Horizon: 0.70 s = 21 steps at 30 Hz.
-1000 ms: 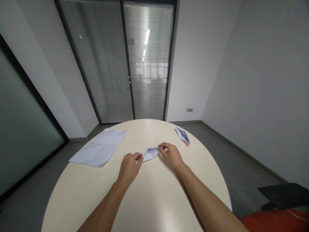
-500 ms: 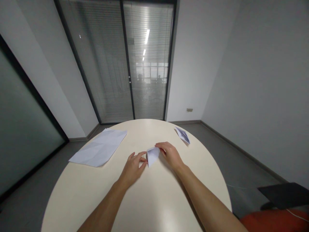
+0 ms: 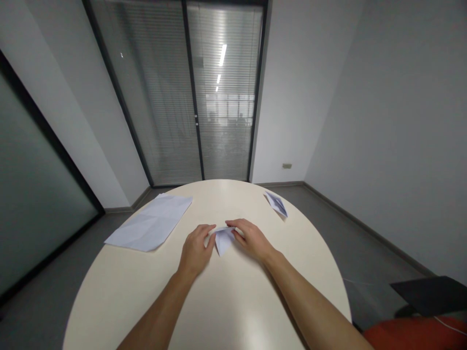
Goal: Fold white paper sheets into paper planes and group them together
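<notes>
A small folded piece of white paper (image 3: 223,240) is held up just over the middle of the round table, one point of it facing me. My left hand (image 3: 197,245) pinches its left corner between thumb and fingers. On the opposite side, my right hand (image 3: 251,237) grips the right corner, fingers along the top edge and thumb below. The inner folds are partly hidden by my fingertips.
Flat on the left of the cream round table (image 3: 219,301) lie large creased white sheets (image 3: 151,223). Another folded paper (image 3: 277,204) rests near the far right edge. A black flat panel (image 3: 430,294) and something red (image 3: 412,333) stand off the table at lower right.
Both hands have come closer together around the folded paper. Its upper edge has turned more level, and my left hand has shifted up to the left corner.
</notes>
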### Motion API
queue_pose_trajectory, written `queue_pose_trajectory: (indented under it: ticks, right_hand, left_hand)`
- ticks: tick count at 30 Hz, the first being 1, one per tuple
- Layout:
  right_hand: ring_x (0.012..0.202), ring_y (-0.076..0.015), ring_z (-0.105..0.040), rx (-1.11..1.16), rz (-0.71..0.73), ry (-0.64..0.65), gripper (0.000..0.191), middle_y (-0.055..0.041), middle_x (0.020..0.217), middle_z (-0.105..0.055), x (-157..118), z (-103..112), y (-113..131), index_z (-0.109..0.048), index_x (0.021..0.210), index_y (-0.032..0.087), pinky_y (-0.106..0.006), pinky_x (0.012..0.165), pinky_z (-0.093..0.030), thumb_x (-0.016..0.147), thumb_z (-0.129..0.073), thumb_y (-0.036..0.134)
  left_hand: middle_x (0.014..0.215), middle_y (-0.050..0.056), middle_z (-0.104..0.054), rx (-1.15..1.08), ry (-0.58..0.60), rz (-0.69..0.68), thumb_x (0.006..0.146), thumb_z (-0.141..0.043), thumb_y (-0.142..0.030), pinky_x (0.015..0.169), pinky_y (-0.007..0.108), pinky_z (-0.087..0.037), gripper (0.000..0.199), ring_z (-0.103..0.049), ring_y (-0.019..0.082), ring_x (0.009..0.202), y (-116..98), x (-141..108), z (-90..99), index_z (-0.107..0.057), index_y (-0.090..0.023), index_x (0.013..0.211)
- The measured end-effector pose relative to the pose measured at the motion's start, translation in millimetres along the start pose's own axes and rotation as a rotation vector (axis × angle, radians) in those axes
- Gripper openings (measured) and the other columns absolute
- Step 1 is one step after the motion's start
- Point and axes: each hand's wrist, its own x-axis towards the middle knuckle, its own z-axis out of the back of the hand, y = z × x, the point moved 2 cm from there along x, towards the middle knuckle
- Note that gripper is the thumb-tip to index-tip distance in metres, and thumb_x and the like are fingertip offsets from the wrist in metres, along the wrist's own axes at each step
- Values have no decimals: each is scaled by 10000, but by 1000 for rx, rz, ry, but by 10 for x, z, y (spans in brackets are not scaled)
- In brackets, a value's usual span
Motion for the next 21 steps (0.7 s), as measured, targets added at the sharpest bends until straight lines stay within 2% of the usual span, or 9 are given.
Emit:
queue_pose_trajectory:
  ticks: [3, 9, 14, 21]
  right_hand:
    - [1134, -203, -671, 68, -73, 33, 404, -80, 1245, -711, -6, -17, 19, -582, 1354, 242, -391, 1021, -524, 960, -547, 161]
    - [1109, -189, -702, 134, -158, 26, 407, -61, 1274, -712, -15, -52, -23, -573, 1358, 258, -383, 1017, -535, 962, -529, 173]
    - [1112, -186, -706, 140, -173, -3, 402, -66, 1260, -721, -8, -53, -34, -592, 1335, 239, -379, 1014, -541, 957, -491, 142]
    - [1127, -187, -703, 150, -167, 71, 491, -30, 1214, -746, -21, -35, 23, -571, 1360, 272, -374, 1015, -532, 907, -513, 92]
  left_hand:
    - [1137, 59, -711, -13, 29, -17, 995, -478, -275, 989, 368, -511, 264, -660, 212, 1073, -44, 5, 13, -702, -237, 1131]
    - [1074, 44, -749, -23, 71, 10, 998, -477, -282, 944, 347, -530, 252, -690, 203, 1013, -45, 1, 5, -715, -227, 1057]
    - [1103, 35, -759, -42, 96, -13, 991, -487, -280, 958, 345, -530, 249, -698, 200, 1036, -29, -9, -25, -713, -236, 1085]
    - [1114, 35, -749, -19, 92, -15, 933, -482, -154, 980, 366, -524, 282, -682, 204, 1049, 30, -20, -50, -707, -234, 1082]
